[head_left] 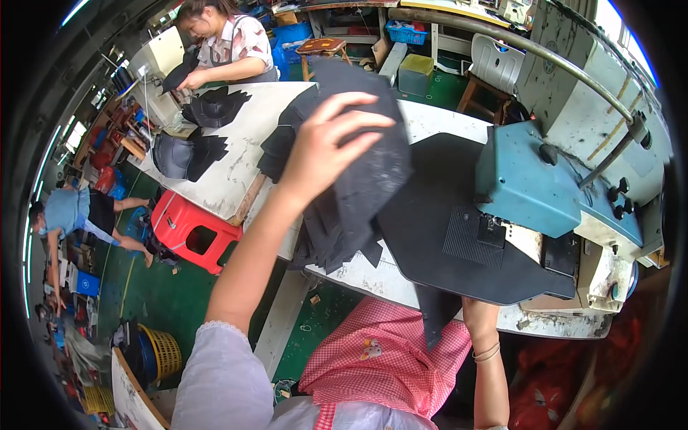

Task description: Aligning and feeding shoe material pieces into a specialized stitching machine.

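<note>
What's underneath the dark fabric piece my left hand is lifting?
Under the dark fabric piece in the left hand lies a stack of dark cut pieces on the white table. Anything beneath the stack is hidden.

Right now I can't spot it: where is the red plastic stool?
In the head view the red plastic stool stands on the green floor at lower left, beside the white worktable, left of the raised left hand.

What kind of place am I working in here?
Likely a sewing or hat-making workshop: an industrial machine on a worn white table, stacks of dark cut fabric pieces, another worker handling similar pieces.
</note>
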Motion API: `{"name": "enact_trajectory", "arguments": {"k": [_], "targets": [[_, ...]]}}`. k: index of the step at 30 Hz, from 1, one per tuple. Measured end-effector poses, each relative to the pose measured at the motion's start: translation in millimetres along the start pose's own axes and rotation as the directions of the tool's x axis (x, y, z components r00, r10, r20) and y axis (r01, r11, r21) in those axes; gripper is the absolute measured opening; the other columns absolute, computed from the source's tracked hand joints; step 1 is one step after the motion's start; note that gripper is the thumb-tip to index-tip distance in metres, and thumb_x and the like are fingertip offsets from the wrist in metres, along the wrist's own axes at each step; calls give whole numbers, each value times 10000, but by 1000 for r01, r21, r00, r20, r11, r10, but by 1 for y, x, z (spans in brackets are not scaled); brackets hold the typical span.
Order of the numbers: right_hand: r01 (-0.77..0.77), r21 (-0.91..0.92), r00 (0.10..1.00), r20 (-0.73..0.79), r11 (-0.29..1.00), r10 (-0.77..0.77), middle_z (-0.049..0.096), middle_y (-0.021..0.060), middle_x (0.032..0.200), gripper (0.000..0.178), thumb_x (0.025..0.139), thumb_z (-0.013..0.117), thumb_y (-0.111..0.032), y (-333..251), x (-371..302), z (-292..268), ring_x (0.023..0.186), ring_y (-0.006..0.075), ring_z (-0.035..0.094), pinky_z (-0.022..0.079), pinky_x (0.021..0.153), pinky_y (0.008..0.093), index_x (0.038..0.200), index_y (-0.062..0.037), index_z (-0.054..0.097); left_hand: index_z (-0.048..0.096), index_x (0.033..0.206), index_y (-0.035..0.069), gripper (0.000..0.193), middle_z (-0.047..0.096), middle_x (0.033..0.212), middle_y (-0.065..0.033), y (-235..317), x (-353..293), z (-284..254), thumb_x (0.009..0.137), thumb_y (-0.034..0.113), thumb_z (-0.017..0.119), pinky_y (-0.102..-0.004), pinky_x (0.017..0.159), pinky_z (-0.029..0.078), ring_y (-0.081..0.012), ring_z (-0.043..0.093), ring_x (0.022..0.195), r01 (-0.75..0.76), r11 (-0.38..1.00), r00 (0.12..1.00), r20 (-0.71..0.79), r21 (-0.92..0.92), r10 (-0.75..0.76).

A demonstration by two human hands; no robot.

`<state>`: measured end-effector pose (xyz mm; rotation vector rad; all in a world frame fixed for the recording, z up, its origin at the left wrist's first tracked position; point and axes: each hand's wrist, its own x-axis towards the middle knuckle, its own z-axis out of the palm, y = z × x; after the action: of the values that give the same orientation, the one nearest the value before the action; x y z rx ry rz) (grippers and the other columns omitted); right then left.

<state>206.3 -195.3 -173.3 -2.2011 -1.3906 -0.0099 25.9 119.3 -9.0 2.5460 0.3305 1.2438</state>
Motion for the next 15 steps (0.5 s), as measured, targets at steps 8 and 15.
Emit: {"name": "enact_trajectory", "arguments": {"k": [8, 15], "targets": [[129, -159, 989, -48, 979, -139, 716, 169, 900, 119, 882, 648, -53, 29, 11, 44, 817, 359, 675, 532, 754, 464, 952, -22, 739, 690, 1289, 251, 348, 494, 1506, -69, -44, -85, -13, 941, 240, 697, -666, 1160, 229, -391, 352, 1464, 220, 918, 969, 35, 331, -245], [263, 570, 874, 200, 778, -442, 642, 60, 895, 338, 689, 717, 98, -81, 3, -80, 751, 214, 645, 534, 691, 330, 941, -111, 804, 781, 1022, 204, 328, 646, 1176, -39, 53, -103, -29, 753, 24, 727, -495, 1085, 403, -276, 581, 1176, -25, 999, 999, 44, 47, 22]]}}
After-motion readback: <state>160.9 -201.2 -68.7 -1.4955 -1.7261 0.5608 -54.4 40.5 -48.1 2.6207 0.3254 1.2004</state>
